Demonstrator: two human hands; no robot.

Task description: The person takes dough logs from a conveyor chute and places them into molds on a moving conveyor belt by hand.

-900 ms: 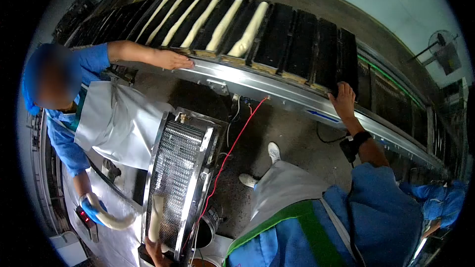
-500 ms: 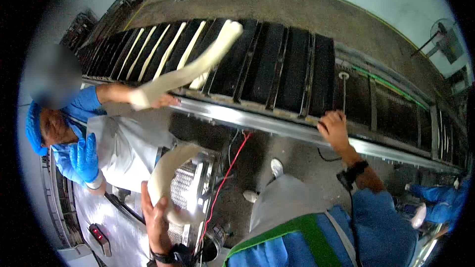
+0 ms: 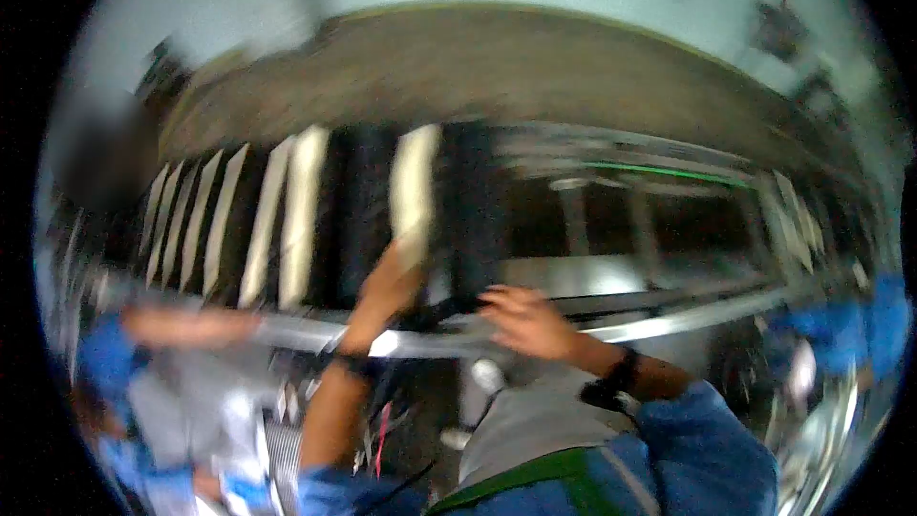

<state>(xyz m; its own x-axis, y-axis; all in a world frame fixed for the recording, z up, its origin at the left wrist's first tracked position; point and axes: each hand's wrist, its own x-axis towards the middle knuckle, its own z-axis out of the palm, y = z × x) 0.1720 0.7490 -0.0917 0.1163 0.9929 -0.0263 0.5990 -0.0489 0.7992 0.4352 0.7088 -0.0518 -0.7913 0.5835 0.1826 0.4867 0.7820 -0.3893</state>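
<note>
A long pale strip of dough (image 3: 415, 182) lies lengthwise along a black tray slot, blurred by motion. My left hand (image 3: 390, 282) is closed around its near end, just above the metal rail. To the right, my right hand (image 3: 530, 320) has its fingers stretched out, with their tips at the near corner of the last black tray (image 3: 471, 220); whether they touch it is blurred. Nothing shows in that hand. Left of my left hand, more dough strips (image 3: 304, 215) lie in the row of black trays.
A bright metal rail (image 3: 659, 325) runs along the near side of the trays. Right of them is an open frame with a green strip (image 3: 669, 170). A co-worker's forearm (image 3: 191, 325) reaches in at the left; another person in blue (image 3: 841, 325) stands at far right.
My left hand has swung up from the lower left with dough, which now lies along a tray. The view has turned, and the trays appear farther left. The co-worker's raised dough strip is no longer held up.
</note>
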